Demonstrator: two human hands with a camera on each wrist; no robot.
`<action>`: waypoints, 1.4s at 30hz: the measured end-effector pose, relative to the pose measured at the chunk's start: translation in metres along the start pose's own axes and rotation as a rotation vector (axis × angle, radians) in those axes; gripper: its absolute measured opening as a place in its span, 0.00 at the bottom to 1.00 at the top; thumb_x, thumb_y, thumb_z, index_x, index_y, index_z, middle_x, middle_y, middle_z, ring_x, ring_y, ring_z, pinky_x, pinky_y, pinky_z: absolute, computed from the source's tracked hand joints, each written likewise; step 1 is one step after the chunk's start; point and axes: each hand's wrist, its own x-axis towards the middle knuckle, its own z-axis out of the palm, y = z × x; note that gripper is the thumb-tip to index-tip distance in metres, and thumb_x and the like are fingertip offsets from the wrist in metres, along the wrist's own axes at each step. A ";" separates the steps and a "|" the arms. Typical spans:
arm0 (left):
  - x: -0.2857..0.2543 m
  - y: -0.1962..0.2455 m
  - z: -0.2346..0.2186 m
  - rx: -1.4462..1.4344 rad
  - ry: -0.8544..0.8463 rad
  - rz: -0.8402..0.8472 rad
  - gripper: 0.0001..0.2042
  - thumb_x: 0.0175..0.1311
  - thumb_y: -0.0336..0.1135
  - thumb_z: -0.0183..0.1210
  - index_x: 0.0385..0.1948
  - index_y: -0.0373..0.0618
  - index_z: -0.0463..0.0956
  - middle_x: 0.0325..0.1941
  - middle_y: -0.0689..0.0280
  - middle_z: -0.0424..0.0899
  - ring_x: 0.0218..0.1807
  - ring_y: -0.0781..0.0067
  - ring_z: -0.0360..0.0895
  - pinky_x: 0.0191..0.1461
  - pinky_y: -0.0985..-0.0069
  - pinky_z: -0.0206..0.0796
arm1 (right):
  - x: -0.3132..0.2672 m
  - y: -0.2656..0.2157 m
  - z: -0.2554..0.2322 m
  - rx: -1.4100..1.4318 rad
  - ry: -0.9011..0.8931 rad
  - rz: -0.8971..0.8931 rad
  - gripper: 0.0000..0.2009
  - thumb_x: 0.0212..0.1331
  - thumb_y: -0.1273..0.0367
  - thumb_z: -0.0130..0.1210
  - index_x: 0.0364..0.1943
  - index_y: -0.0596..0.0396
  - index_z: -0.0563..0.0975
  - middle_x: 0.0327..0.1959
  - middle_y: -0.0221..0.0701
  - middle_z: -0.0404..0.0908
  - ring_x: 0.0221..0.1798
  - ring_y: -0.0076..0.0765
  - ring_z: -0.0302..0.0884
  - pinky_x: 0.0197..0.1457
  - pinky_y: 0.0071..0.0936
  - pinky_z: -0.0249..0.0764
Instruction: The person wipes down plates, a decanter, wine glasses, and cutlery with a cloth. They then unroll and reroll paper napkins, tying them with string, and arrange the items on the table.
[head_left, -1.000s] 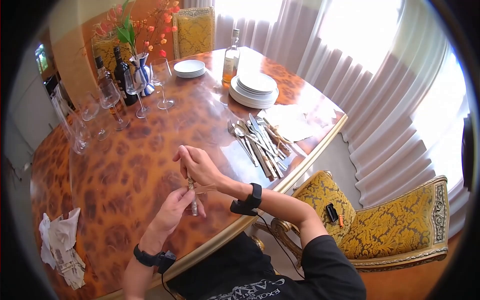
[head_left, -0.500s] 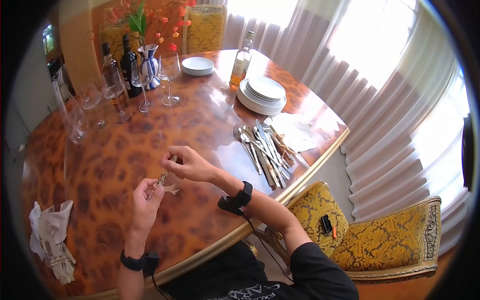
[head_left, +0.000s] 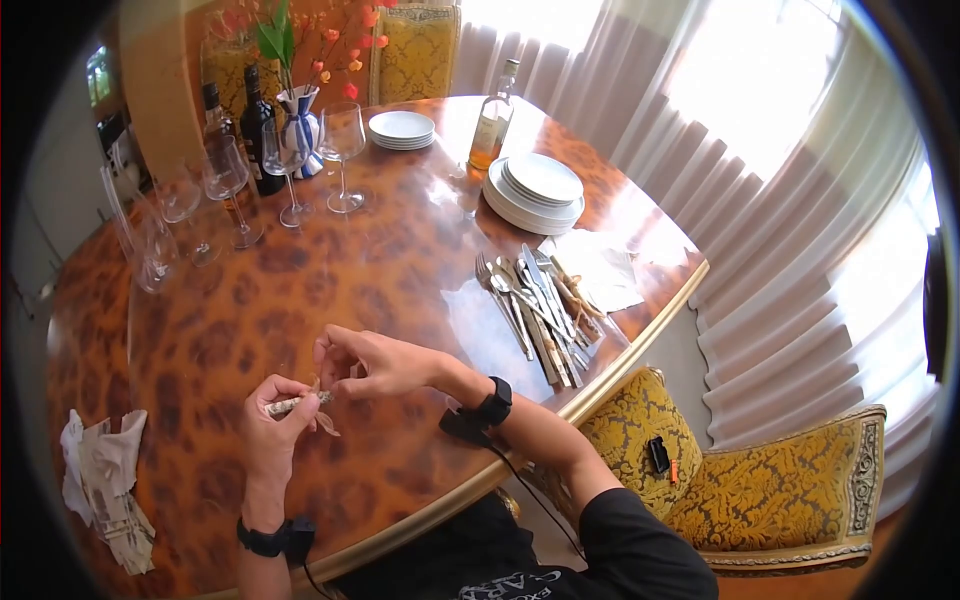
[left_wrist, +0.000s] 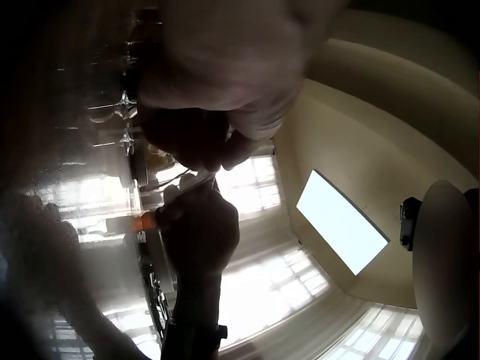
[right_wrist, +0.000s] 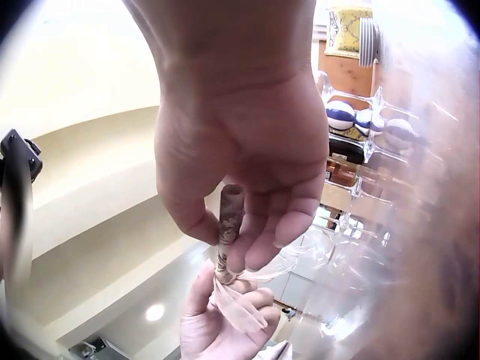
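Observation:
A thin rolled napkin (right_wrist: 229, 217), patterned in brown and cream, is between the two hands low over the near part of the table. A sheer pale ribbon (right_wrist: 240, 309) circles it, its loose ends hanging over the left fingers. The left hand (head_left: 272, 420) grips one end of the roll, thumb on top. At the other end the right hand (head_left: 378, 362) has its curled thumb and fingers around the roll, fingertips right at the ribbon. In the left wrist view, both hands are dark against the windows.
Folded patterned napkins (head_left: 115, 490) lie at the left edge. Several wine glasses (head_left: 226, 180) stand far left, before dark bottles (head_left: 258, 130) and a vase (head_left: 300, 135). Plates (head_left: 535, 205), a liquor bottle (head_left: 490, 125) and piled cutlery (head_left: 535, 310) are to the right. A chair (head_left: 770, 490) stands near right.
Both hands have shifted left with the roll. The right hand, apart from the left half a second ago, has come down beside it at the ribbon. The roll has turned from upright to nearly level.

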 end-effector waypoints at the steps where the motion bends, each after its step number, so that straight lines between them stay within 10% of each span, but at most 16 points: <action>1: -0.004 0.007 0.009 -0.011 -0.033 -0.033 0.07 0.62 0.24 0.61 0.39 0.40 0.72 0.27 0.68 0.79 0.23 0.82 0.75 0.28 0.83 0.68 | 0.000 -0.005 0.003 -0.072 0.024 -0.079 0.12 0.63 0.68 0.56 0.45 0.60 0.70 0.31 0.31 0.82 0.28 0.25 0.79 0.33 0.24 0.75; 16: -0.007 0.002 0.008 -0.126 -0.059 -0.100 0.03 0.69 0.29 0.57 0.35 0.43 0.72 0.24 0.75 0.73 0.22 0.88 0.68 0.25 0.88 0.59 | 0.001 -0.012 0.015 -0.257 -0.073 0.059 0.13 0.62 0.63 0.61 0.33 0.61 0.76 0.26 0.34 0.84 0.27 0.26 0.80 0.32 0.25 0.74; 22: -0.008 -0.006 0.005 0.238 -0.042 -0.053 0.10 0.73 0.38 0.53 0.38 0.40 0.75 0.23 0.75 0.74 0.21 0.89 0.67 0.24 0.88 0.59 | 0.000 -0.012 0.019 -0.196 0.026 0.023 0.15 0.64 0.61 0.58 0.29 0.61 0.77 0.21 0.35 0.82 0.20 0.29 0.78 0.26 0.28 0.71; 28: -0.015 -0.003 0.025 -0.086 -0.246 -0.067 0.20 0.73 0.31 0.47 0.64 0.38 0.59 0.31 0.64 0.78 0.29 0.73 0.79 0.30 0.79 0.70 | 0.001 -0.015 0.016 -0.171 0.191 0.015 0.15 0.69 0.64 0.55 0.28 0.60 0.73 0.18 0.30 0.81 0.20 0.22 0.79 0.24 0.22 0.73; 32: -0.014 -0.011 0.009 0.000 -0.258 -0.105 0.20 0.72 0.30 0.48 0.63 0.37 0.60 0.29 0.66 0.77 0.27 0.77 0.77 0.28 0.81 0.68 | 0.004 -0.009 0.017 -0.298 0.196 0.036 0.09 0.63 0.69 0.60 0.37 0.61 0.76 0.24 0.31 0.81 0.24 0.20 0.77 0.27 0.22 0.71; 42: -0.013 -0.003 0.010 0.427 -0.232 -0.051 0.22 0.71 0.31 0.48 0.65 0.34 0.61 0.21 0.70 0.74 0.21 0.84 0.71 0.28 0.81 0.70 | 0.001 -0.014 0.017 -0.593 0.137 0.003 0.06 0.56 0.73 0.59 0.35 0.61 0.78 0.26 0.41 0.81 0.28 0.46 0.81 0.33 0.34 0.76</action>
